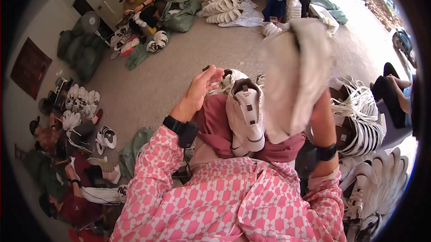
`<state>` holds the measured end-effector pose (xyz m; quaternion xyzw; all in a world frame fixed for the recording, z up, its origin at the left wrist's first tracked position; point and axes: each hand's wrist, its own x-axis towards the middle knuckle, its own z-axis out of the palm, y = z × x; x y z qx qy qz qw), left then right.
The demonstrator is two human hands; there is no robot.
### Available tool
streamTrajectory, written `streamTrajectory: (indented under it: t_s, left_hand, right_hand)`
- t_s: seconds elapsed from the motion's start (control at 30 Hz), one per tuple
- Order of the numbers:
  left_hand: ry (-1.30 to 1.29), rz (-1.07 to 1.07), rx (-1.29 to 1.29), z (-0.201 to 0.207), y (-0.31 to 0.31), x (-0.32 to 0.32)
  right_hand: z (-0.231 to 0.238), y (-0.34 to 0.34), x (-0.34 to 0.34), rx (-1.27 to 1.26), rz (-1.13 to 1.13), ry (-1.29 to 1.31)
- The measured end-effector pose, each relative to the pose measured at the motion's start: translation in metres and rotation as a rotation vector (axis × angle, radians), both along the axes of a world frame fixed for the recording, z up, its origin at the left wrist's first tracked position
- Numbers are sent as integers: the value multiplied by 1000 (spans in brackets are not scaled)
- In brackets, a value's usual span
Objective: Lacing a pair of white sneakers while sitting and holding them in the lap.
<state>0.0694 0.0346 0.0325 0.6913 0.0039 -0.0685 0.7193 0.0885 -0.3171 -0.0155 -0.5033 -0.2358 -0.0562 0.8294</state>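
My left hand (204,87) is raised over my left knee, its fingers apart and slightly bent, with nothing seen in it. Beside it a white shoe upper (246,118) with dark patches lies between my thighs, heel toward me. Behind that are more white shoe pieces (233,78), partly hidden. In front of my right hand (320,109) is a large pale shoe upper (296,73), smeared by motion and held up above my right knee. It covers the fingers of that hand.
Stacked white shoe uppers (359,116) with loose laces stand at my right, and more (377,183) lie nearer. People work at the left and far side, among shoe piles (224,1) and green sacks (179,15). A fan (90,22) stands by the left wall.
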Motion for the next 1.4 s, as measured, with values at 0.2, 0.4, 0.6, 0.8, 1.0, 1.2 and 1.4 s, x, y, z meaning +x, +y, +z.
streamTrajectory:
  t_s: [0.2, 0.4, 0.6, 0.8, 1.0, 1.2, 1.4]
  left_hand:
    - [159, 26, -105, -28, -30, 4]
    - [41, -10, -129, -18, -43, -4]
    - [-42, -7, -32, -30, -46, 26]
    - [-50, 58, 31, -26, -49, 26]
    - [-202, 66, 119, -40, -59, 41]
    - [-56, 84, 97, -76, -51, 53]
    - [-254, 51, 147, -80, -47, 23]
  right_hand:
    - [-56, 105, -26, -1111, -282, -9]
    - [-14, 90, -56, -1109, -26, -68]
    - [-5, 70, -28, -861, 33, 115]
    - [22, 76, 34, -644, -16, 228]
    - [-4, 134, 76, -748, 69, 127]
    - [-49, 140, 93, -613, 161, 88]
    - [-55, 122, 54, -742, 123, -28]
